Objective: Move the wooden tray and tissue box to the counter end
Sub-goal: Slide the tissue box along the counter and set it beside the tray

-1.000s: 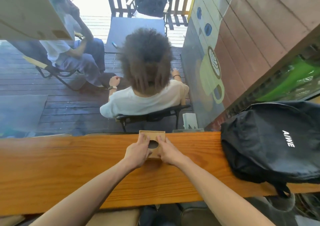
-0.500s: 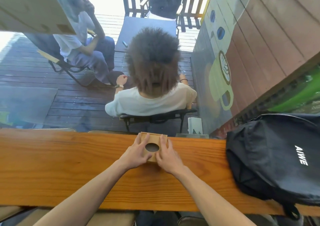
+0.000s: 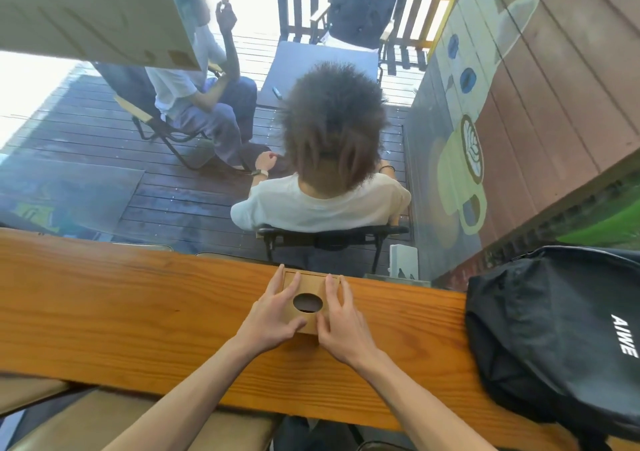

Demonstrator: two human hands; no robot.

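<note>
A small wooden tissue box point(image 3: 309, 282) with an oval hole in its lid sits on the long wooden counter point(image 3: 138, 305), near the counter's far edge. My left hand point(image 3: 273, 315) holds the box's left side, fingers spread over the lid. On the box's right side my right hand point(image 3: 341, 322) grips it, thumb at the near corner. No tissue shows in the hole. No wooden tray is in view.
A black backpack point(image 3: 561, 340) lies on the counter to the right of the box. Beyond the counter is a glass pane; outside, two persons sit on chairs point(image 3: 332, 239) on a wooden deck. Cushioned seats point(image 3: 138, 419) are below the counter.
Both hands stay on the tissue box. The view has tilted, so the box and counter sit lower in frame and the backpack is further right.
</note>
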